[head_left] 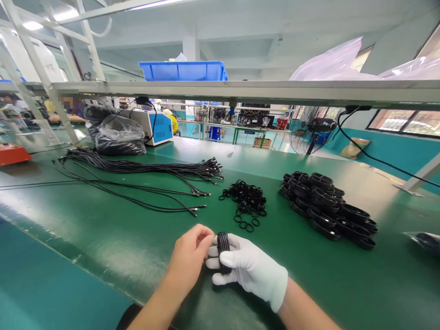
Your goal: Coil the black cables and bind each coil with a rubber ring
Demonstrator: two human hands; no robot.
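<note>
coil (223, 245) points lengthwise up the view, right grip (248, 262) clasping it, left grip (190, 253) unclear.

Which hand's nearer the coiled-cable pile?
Right. The gloved right hand, gripping a single cable coil, is left of the coiled-cable pile and closer to the wearer; the bare left hand is farther left, beside the held coil.

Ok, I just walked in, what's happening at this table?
The gloved right hand holds a coiled black cable over a green table, and the bare left hand is close beside the coil; whether it touches is unclear. Beyond them lies a pile of black rings, with uncoiled cables to its left and stacked cable coils to its right.
</note>
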